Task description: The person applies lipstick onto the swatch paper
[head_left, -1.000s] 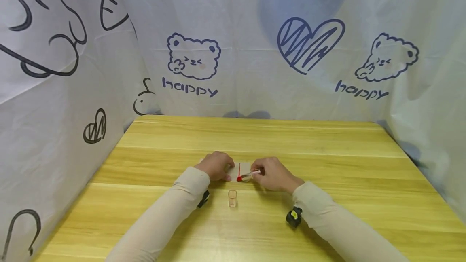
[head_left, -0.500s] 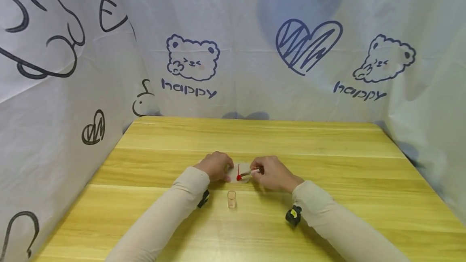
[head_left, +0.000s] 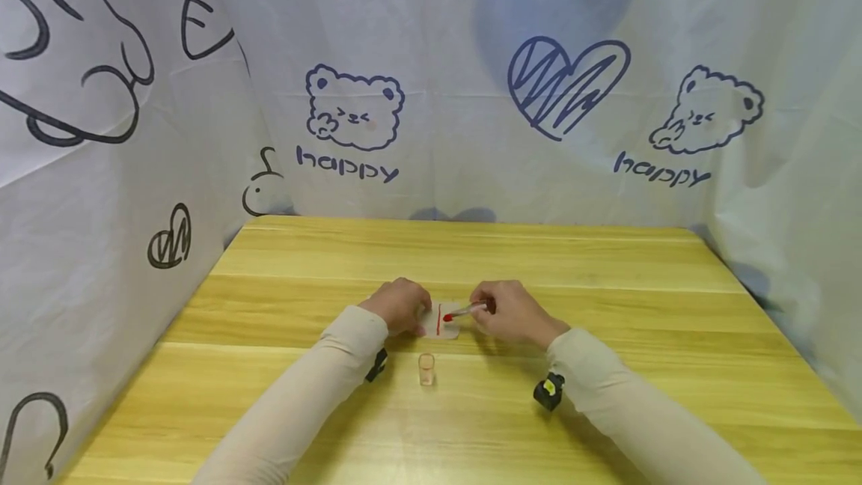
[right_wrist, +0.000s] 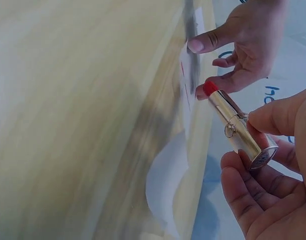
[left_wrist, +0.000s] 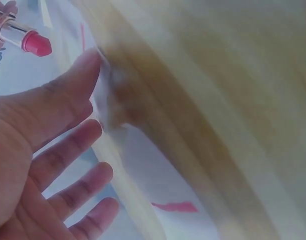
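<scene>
So the lipstick is right around the middle of the frame in the head view, tilted, with its red tip aimed left over the right part of a small white paper. Can't tell whether the tip touches it. The right hand has it pinched, thumb and fingers clamped on the tube. In the right wrist view, the tube is gold with a little ring hanging off it.

A red line runs up the paper, just left of the tip. The left hand is at the paper's left edge, thumb touching it, fingers apart and fairly straight.

Just below, near center, a clear cap stands on the wooden table. Pale sleeves come in from the bottom left and bottom right. Up top there's a white curtain with bears, a scribbled heart and "happy" lettering.
</scene>
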